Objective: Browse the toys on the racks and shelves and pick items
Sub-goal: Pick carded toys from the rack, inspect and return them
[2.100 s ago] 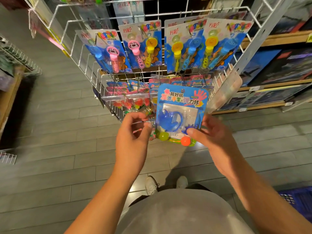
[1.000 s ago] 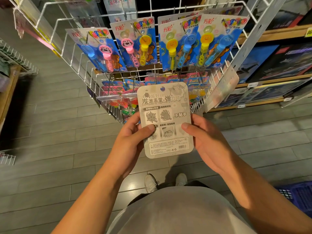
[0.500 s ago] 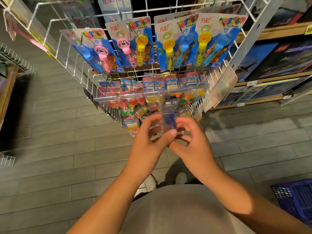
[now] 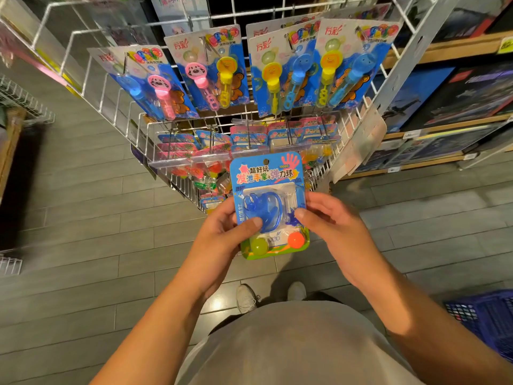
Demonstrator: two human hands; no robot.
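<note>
left hand (image 4: pixel 222 234) and right hand (image 4: pixel 333 226) holding one toy card (image 4: pixel 269 201) (two balls)

A blue basket (image 4: pixel 488 320) stands on the grey tile floor (image 4: pixel 83 218) at the lower right. Two white shoes (image 4: pixel 247 297) show below.

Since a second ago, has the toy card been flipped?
Yes. The toy card now shows its blue printed front instead of its grey back, held by both hands just below the wire rack.

Blue carded toy pack (image 4: pixel 268 190), front-facing, upright, sticky hand, two balls inside
</note>
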